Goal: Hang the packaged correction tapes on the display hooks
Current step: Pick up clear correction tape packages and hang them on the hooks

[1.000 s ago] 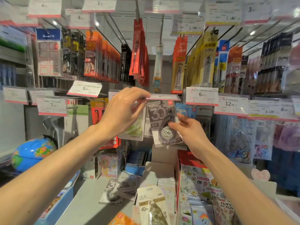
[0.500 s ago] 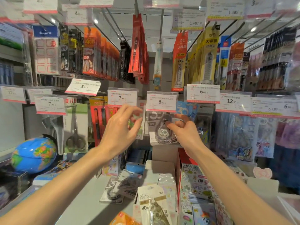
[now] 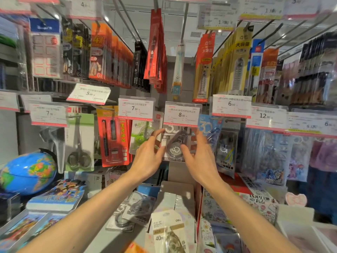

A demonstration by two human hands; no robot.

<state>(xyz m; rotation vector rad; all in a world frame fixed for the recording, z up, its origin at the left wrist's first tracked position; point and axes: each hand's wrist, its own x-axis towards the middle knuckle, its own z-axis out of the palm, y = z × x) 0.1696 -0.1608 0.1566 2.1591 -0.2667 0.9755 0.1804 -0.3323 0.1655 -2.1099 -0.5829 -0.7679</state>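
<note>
A grey packaged correction tape (image 3: 174, 146) hangs from a display hook under the 8.00 price tag (image 3: 182, 113). My left hand (image 3: 147, 154) is at its left edge with fingers spread. My right hand (image 3: 199, 154) is at its right edge, fingers apart, with the thumb resting on the clear blister. Neither hand closes around the pack. A green correction tape pack (image 3: 140, 136) hangs to the left under the 7.90 tag, and a blue one (image 3: 209, 128) hangs to the right. Loose grey packs (image 3: 135, 210) and a beige 40m pack (image 3: 168, 232) lie on the counter below.
Rows of hooks with pens and refills hang overhead. Left of the tapes hang a red pen pack (image 3: 114, 137) and scissors (image 3: 79, 143). A blue globe (image 3: 29, 172) stands at the left. An open cardboard box (image 3: 176, 190) and sticker books (image 3: 255, 201) fill the counter.
The price tag has swung back down over the hook. The grey pack now hangs under it. My left hand came down from the tag to the pack's left edge; my right hand's fingers have spread.
</note>
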